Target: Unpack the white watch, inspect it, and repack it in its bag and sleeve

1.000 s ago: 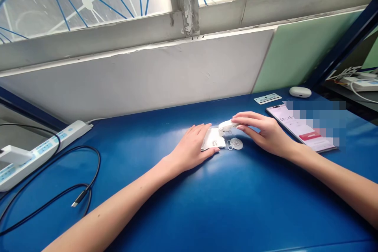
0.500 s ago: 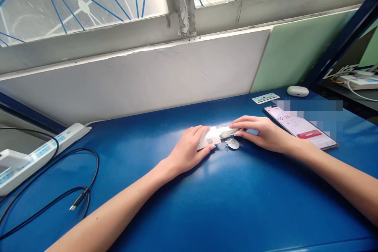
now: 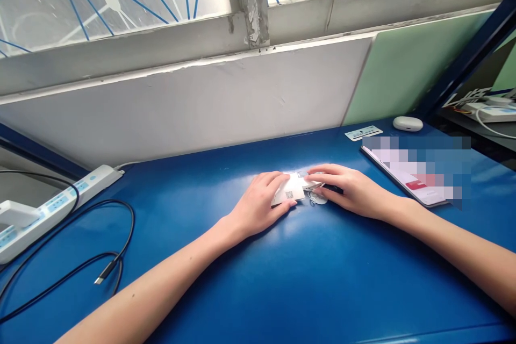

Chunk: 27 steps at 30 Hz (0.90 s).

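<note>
A small white box [image 3: 291, 188] with a printed square code lies on the blue table, and my left hand [image 3: 258, 201] grips it between thumb and fingers. At the box's right end my right hand [image 3: 346, 188] has its thumb and fingertips closed around a small whitish item [image 3: 312, 181], partly hidden by the fingers. Its kind I cannot make out. Beneath the right thumb and fingers rests a round silvery piece [image 3: 320, 198] with a thin loop beside it, partly covered.
A phone [image 3: 407, 177], partly blurred out, lies right of my right hand. Behind it are a printed card [image 3: 364, 133] and a white earbud case [image 3: 408, 124]. On the left stand a white power strip [image 3: 60, 204] and a looped black cable [image 3: 131, 236].
My right hand has shifted slightly left, bringing the whitish item closer to the box. Its fingers now cover part of the round silvery piece. The left hand stays on the box.
</note>
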Tool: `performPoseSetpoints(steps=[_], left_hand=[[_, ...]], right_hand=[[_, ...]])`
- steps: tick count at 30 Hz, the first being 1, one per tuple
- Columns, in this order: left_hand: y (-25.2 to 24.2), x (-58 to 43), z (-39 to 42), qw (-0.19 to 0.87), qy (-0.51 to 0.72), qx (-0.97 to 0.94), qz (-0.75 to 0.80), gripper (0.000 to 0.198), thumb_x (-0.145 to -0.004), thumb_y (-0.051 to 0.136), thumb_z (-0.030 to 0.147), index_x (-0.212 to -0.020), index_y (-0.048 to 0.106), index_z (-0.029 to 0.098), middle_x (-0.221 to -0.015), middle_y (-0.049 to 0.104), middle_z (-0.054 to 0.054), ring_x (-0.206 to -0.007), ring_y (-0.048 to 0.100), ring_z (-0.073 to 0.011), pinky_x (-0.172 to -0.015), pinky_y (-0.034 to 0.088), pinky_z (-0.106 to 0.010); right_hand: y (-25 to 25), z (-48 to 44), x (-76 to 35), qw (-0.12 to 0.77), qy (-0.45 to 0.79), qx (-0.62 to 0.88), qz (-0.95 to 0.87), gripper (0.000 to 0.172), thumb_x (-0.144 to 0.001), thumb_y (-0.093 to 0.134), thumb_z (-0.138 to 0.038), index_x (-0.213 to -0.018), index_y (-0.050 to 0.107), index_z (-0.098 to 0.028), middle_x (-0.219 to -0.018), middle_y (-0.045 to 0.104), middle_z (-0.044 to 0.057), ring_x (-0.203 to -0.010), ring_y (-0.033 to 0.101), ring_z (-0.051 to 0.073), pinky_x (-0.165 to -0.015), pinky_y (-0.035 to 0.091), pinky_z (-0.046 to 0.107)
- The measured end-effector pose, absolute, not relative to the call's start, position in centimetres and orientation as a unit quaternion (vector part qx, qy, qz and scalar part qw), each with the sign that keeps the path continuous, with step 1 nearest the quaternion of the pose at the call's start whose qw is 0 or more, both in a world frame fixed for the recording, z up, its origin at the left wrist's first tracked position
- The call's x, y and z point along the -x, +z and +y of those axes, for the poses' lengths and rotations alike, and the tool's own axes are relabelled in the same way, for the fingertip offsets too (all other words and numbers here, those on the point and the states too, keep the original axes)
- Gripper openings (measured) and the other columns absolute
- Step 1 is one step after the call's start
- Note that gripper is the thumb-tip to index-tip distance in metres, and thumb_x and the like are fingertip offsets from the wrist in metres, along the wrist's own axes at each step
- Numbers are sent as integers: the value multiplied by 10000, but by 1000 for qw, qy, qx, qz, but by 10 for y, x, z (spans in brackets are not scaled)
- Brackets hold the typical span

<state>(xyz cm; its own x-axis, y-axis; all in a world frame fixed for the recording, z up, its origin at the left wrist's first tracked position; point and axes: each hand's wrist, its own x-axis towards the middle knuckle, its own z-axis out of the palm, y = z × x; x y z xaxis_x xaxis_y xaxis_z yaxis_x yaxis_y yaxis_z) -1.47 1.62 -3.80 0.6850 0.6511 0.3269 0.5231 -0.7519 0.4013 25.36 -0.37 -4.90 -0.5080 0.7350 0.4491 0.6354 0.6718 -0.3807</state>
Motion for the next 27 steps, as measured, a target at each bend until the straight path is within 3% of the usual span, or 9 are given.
performPoseSetpoints(steps=[9, 20, 27], left_hand=[[-44, 17, 17, 125, 239, -911, 313, 437, -957, 617, 415, -1335, 576, 200, -1305, 627, -149, -1203, 580, -304, -1008, 500, -514], [-42, 17, 17, 111, 232, -913, 317, 433, -956, 618, 410, -1332, 602, 195, -1278, 635, -155, -1190, 586, -307, -1007, 501, -501], [-46, 17, 18, 104, 233, -915, 312, 448, -959, 611, 442, -1332, 604, 194, -1287, 632, -163, -1226, 557, -324, -1016, 493, -535]], right_hand=[[-36, 0, -265, 286, 62, 399, -869, 245, -952, 555, -266, -1057, 776, -254, -1068, 764, 91, -914, 724, 252, -824, 598, 415], [-46, -5, -253, 274, 82, 364, -887, 328, -970, 520, -205, -1258, 666, -260, -1168, 715, 111, -1062, 647, 277, -877, 569, 468], [-41, -6, -253, 273, 96, 359, -887, 193, -968, 524, -199, -1031, 703, -235, -987, 746, 80, -905, 667, 252, -791, 565, 425]])
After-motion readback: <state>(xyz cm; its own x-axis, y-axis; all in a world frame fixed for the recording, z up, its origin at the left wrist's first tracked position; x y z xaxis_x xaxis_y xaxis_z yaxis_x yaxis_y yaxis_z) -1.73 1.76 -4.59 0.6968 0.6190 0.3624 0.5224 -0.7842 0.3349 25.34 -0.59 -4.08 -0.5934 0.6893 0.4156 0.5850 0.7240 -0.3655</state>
